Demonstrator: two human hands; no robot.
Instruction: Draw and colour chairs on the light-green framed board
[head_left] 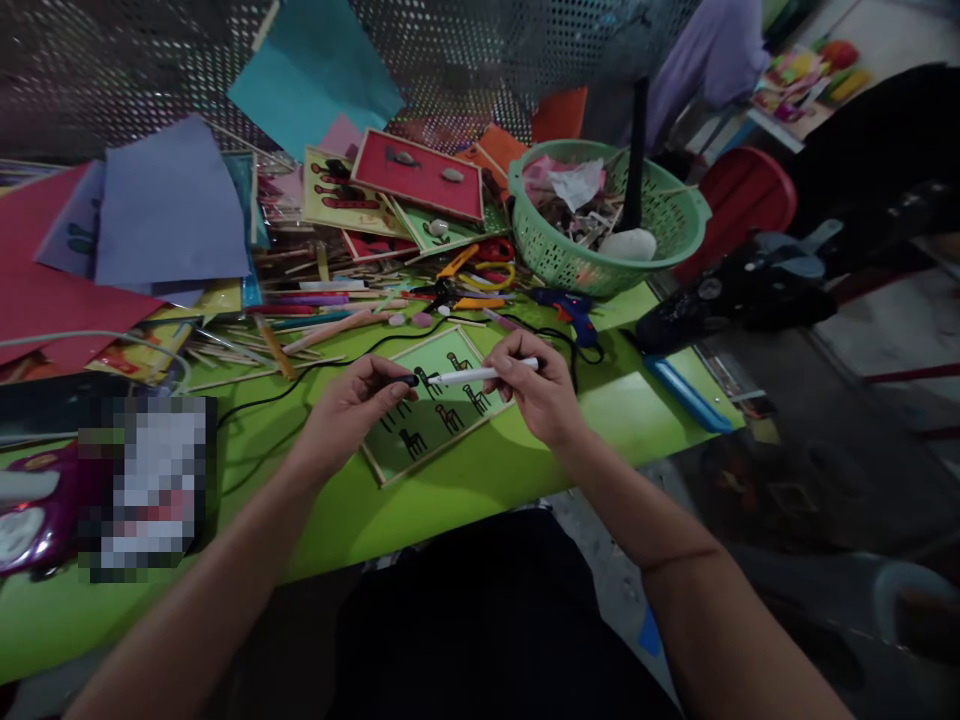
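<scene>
My right hand [536,390] holds a white marker pen [484,374] level above a green framed card [435,405] with small black chair drawings. My left hand [360,400] pinches the pen's black cap [411,380] at the pen's left end. Both hands hover over the card, which lies on the bright green table [465,480]. A thin wooden strip edges the card.
A green plastic basket [675,215] with scraps stands at the back right. Coloured paper sheets [172,205], sticks, pens, scissors [480,262], a blue glue gun [570,310] with black cable and more framed cards [420,175] crowd the back. A blurred box [150,485] sits left.
</scene>
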